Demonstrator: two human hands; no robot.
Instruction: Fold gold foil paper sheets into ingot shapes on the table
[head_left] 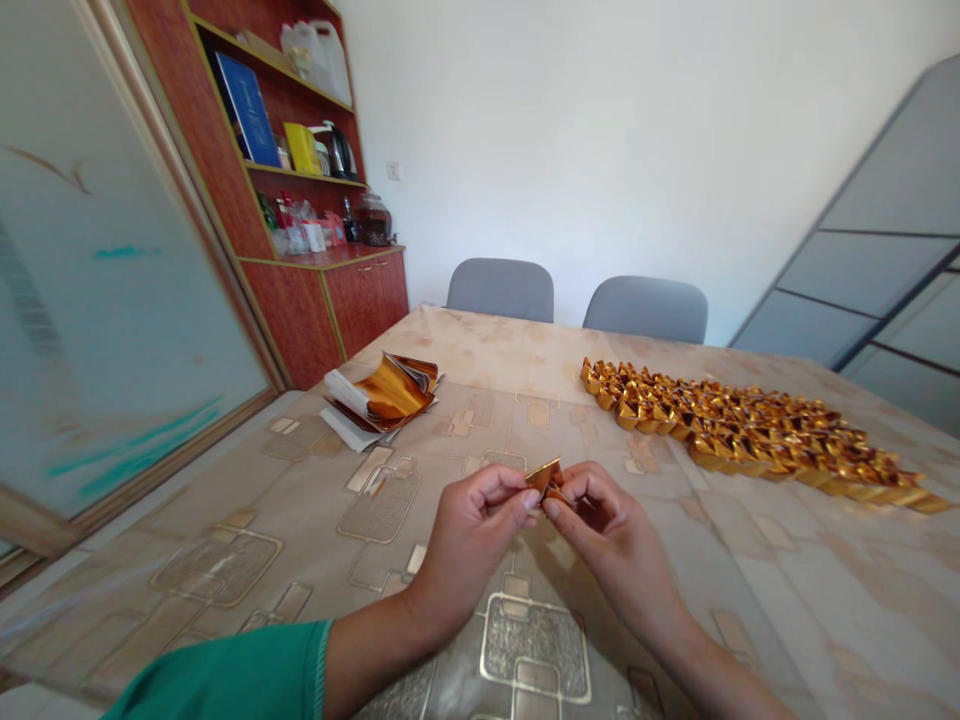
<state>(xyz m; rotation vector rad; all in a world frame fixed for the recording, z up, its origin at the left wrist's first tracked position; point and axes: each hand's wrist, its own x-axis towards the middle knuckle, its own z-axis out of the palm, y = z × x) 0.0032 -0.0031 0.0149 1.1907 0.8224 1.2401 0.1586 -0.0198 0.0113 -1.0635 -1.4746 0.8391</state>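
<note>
Between my fingertips is a small piece of folded gold foil paper [544, 478], held above the table in the middle of the view. My left hand [480, 525] pinches its left side with thumb and forefinger. On the other side my right hand [609, 520] grips it between thumb and curled fingers. A loose stack of gold foil sheets [397, 390] with whitish backs lies curled on the table to the left. Many folded gold paper pieces [735, 425] stand packed in rows at the right.
A patterned cloth covers the table [300, 540]. Two grey chairs [501, 288] stand at its far side against the white wall. A reddish cabinet [367, 300] with shelves of household items is at the back left, beside a frosted glass door [112, 250].
</note>
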